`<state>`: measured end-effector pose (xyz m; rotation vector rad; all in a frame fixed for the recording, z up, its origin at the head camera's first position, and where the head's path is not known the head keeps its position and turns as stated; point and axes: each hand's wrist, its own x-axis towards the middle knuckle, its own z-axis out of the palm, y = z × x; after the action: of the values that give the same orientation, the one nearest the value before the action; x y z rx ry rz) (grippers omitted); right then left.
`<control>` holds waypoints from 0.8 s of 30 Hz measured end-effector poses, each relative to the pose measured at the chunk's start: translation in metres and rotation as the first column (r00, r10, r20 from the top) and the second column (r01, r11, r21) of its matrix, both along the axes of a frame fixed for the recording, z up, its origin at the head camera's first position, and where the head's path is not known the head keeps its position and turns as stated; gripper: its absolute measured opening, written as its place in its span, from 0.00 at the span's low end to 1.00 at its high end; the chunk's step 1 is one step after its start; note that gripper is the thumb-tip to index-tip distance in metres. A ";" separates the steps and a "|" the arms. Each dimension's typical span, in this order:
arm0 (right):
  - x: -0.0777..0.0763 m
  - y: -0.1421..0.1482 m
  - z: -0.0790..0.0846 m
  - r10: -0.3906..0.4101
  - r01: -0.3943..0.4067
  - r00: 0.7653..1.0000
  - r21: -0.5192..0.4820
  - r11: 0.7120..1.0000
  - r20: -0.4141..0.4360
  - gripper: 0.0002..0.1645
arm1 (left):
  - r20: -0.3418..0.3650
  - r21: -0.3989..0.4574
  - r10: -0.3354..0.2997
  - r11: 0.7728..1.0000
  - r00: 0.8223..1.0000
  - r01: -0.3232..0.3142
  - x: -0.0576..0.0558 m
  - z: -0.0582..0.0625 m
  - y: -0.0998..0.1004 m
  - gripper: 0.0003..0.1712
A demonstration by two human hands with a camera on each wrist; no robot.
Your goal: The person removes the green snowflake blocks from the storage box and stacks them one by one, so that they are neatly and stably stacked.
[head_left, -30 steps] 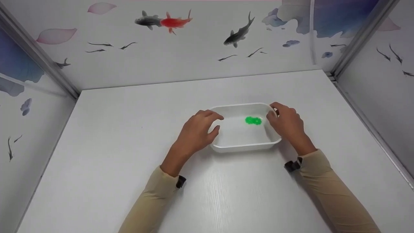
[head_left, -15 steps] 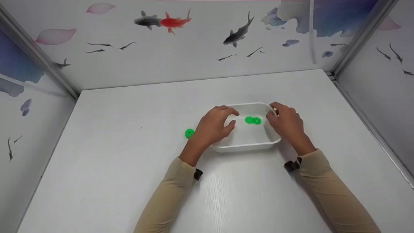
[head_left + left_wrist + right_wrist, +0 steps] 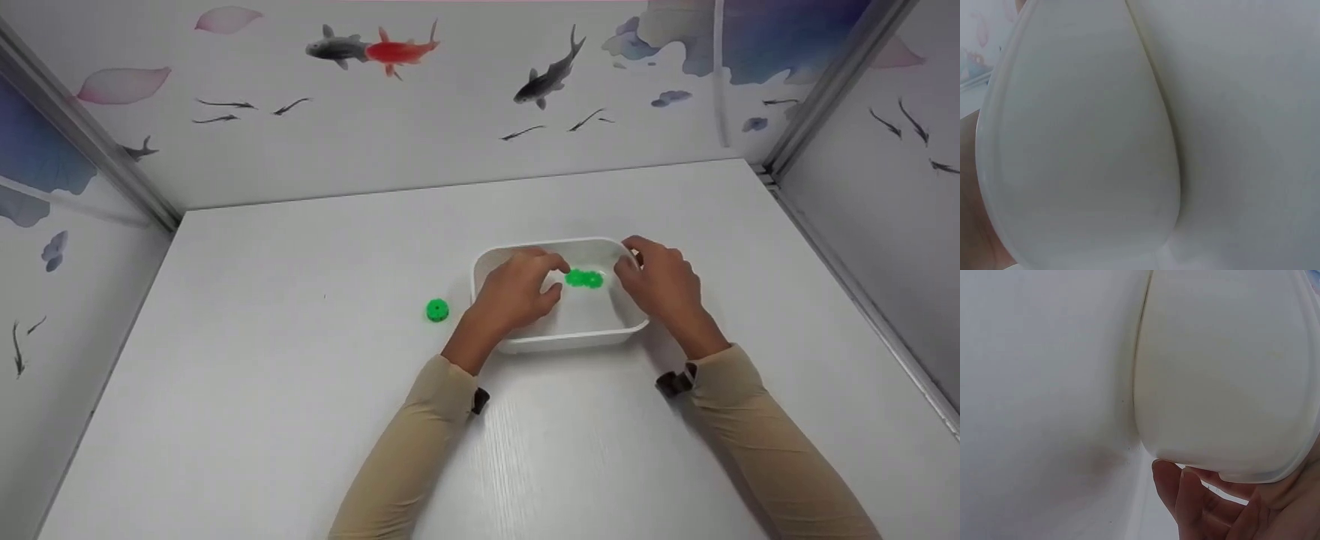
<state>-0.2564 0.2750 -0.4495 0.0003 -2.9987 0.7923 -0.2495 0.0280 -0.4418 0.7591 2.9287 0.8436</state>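
Observation:
A white rectangular tray [image 3: 562, 337] stands on the table; its outer wall fills much of both wrist views. Two small green pieces with bumpy edges [image 3: 584, 278] lie side by side on its floor. My left hand [image 3: 517, 292] is over the tray's left half, thumb and index finger parted, with the index fingertip right at the left green piece. In the left wrist view the tray wall hides most of that hand. My right hand [image 3: 661, 279] grips the tray's right end, thumb inside the rim and fingers [image 3: 1190, 495] against the outer wall.
Left of the tray, a round green piece with small holes [image 3: 437, 310] sits on the white table [image 3: 262, 360]. Printed panels with fish [image 3: 401, 51] enclose the table at the back and both sides.
My left hand has moved right, from the tray's left rim to over its inside, uncovering the round green piece on the table. The right hand and tray have stayed in place.

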 end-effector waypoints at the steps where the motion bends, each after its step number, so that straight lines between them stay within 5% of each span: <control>1: 0.000 0.000 -0.001 -0.003 0.003 1.000 0.001 1.000 0.004 0.28 | 0.002 -0.006 -0.003 1.000 1.000 0.003 -0.001 -0.001 0.002 0.17; 10: 0.000 -0.002 0.000 -0.006 0.006 1.000 -0.006 1.000 -0.003 0.27 | -0.015 -0.050 -0.005 0.999 1.000 0.004 -0.007 -0.006 0.015 0.18; 24: -0.001 -0.002 0.000 -0.007 0.007 1.000 0.020 1.000 0.003 0.27 | 0.002 -0.064 -0.092 0.994 0.996 0.092 -0.015 -0.013 0.027 0.19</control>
<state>-0.2569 0.2735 -0.4496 -0.0104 -3.0081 0.7621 -0.2647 0.0554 -0.4543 0.8822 2.8802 0.7382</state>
